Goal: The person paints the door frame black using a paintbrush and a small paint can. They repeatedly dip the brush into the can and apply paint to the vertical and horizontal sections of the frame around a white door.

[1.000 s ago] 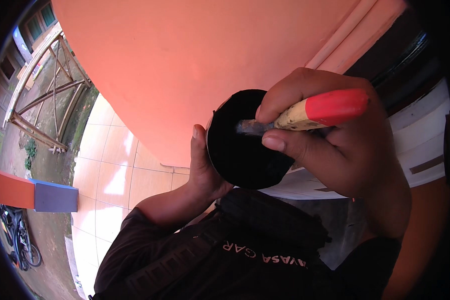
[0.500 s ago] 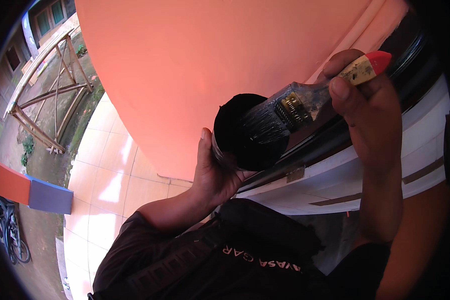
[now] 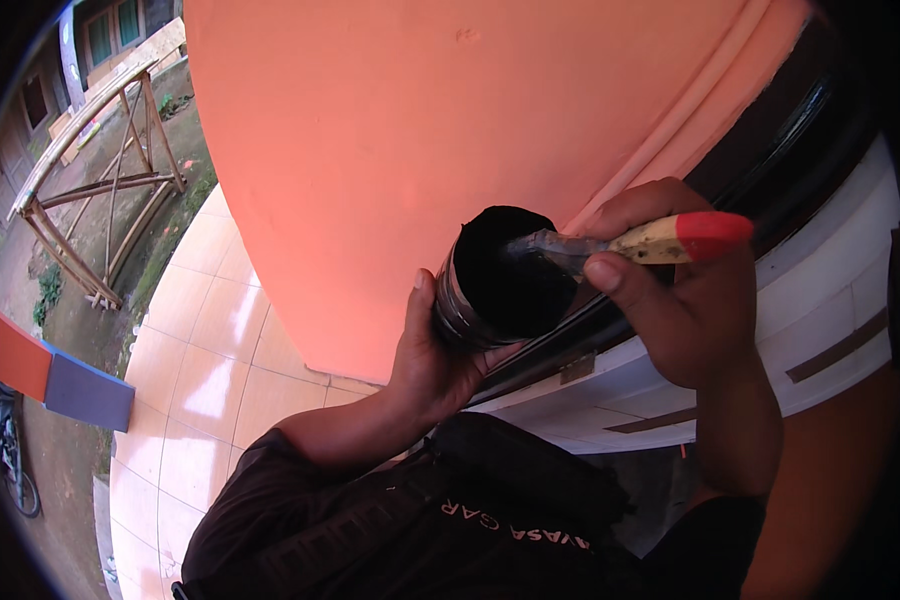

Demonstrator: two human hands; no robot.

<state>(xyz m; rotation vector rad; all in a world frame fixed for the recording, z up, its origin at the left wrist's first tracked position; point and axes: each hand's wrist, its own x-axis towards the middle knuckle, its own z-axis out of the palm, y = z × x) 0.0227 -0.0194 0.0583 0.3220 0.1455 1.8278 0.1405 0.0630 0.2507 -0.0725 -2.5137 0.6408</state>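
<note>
Holding black-filled round can with dark wall (image 3: 457, 312) and flat paintbrush with pale, stained wooden handle and red end (image 3: 645, 243), one per hand

Left hand (image 3: 425, 365): wrapped on can, thumb up its left side, fingers underneath. Can is off the floor, in front of the chest, mouth toward camera. Contents and inside both read black; fill level can't be told.

Right hand (image 3: 685, 315): pinching brush near base of handle, thumb on near side. Red end points right; head is at the can mouth. Bristles blend into the black, depth unclear.

Around: smooth coral-orange wall (image 3: 400, 180) beyond the can, glossy black trim (image 3: 805, 115) at right, peach glossy floor tiles (image 3: 210, 370) lower left, bamboo-like pole frame (image 3: 110, 185) outside, well apart.
</note>
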